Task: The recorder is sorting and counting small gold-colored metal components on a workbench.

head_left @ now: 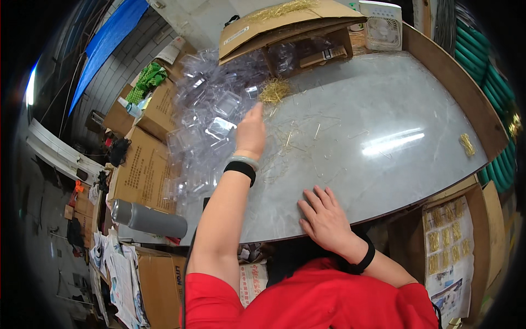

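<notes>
My left hand [251,131] reaches over the grey table [350,159], at the edge of a heap of thin gold wire pins [275,90]. It is seen from the back and side, so its fingers are mostly hidden and any grip cannot be made out. My right hand [327,219] rests palm down near the table's front edge, fingers apart, holding nothing. Loose gold pins [287,137] lie scattered in front of the heap. Left of my left hand is a big pile of clear plastic boxes [205,123]. A small bundle of gold pins [467,145] lies at the table's right end.
Behind the heap stands an open cardboard box [290,22] with a white fan [382,27] beside it. A grey bottle [150,218] lies at the left edge near stacked cartons [143,170]. At lower right, a carton holds several gold bundles [445,237] on newspaper.
</notes>
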A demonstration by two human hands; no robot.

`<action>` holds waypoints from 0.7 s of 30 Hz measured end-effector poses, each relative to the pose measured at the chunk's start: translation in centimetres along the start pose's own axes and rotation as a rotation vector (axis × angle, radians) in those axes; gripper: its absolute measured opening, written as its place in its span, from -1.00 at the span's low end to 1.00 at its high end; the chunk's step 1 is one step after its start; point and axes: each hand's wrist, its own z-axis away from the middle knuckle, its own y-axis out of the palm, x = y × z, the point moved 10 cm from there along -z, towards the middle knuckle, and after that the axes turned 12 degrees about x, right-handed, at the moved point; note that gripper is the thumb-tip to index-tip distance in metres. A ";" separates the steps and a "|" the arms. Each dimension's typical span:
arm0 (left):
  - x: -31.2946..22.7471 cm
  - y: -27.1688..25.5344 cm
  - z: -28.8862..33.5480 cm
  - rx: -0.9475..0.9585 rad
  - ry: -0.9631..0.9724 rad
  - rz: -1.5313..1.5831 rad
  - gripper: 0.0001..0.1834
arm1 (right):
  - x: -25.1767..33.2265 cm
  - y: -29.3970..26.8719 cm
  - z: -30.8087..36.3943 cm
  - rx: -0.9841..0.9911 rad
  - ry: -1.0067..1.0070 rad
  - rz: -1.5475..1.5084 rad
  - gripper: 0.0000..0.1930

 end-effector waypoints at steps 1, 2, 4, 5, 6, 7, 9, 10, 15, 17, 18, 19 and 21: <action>0.2 0.4 0.3 0.038 -0.001 -0.034 -0.55 | 0.0 0.1 0.0 0.002 -0.003 0.003 -0.55; 0.1 0.5 0.3 0.072 0.001 -0.069 -0.55 | 0.0 0.1 0.0 -0.001 -0.003 0.005 -0.54; 1.5 0.2 0.1 0.147 -0.082 0.054 -0.56 | 0.1 0.0 0.1 -0.007 -0.005 0.009 -0.54; 2.1 0.3 0.2 0.185 -0.125 0.120 -0.57 | 0.1 0.0 0.1 -0.003 -0.004 0.009 -0.54; 2.3 0.0 0.6 0.127 -0.127 0.156 -0.57 | 0.1 -0.1 0.0 0.000 -0.003 0.010 -0.54; 2.5 -0.1 1.1 0.068 -0.129 0.192 -0.58 | 0.1 -0.1 0.0 0.003 -0.002 0.011 -0.54; 2.0 -0.5 1.0 0.072 -0.079 0.138 -0.59 | 0.2 0.0 0.1 -0.001 0.000 0.016 -0.54; 1.5 -0.1 0.8 0.137 -0.031 0.054 -0.59 | 0.2 0.0 0.1 -0.002 0.001 0.019 -0.54; 6.6 0.4 2.4 0.013 -0.382 0.524 -0.52 | 0.4 0.1 0.0 -0.003 0.003 0.032 -0.53; 8.1 3.0 3.9 0.061 -0.509 0.846 -0.48 | 0.3 -0.1 0.0 -0.013 -0.001 0.002 -0.53; 6.5 3.2 4.7 0.084 -0.541 0.967 -0.47 | -0.1 -0.4 0.2 -0.024 0.004 -0.026 -0.54; 3.8 2.6 6.1 0.106 -0.572 1.089 -0.46 | -0.5 -0.6 0.3 -0.036 0.009 -0.054 -0.54; 1.4 2.1 9.9 0.107 -0.613 1.259 -0.45 | -1.4 -0.7 0.0 -0.050 0.048 -0.390 -0.55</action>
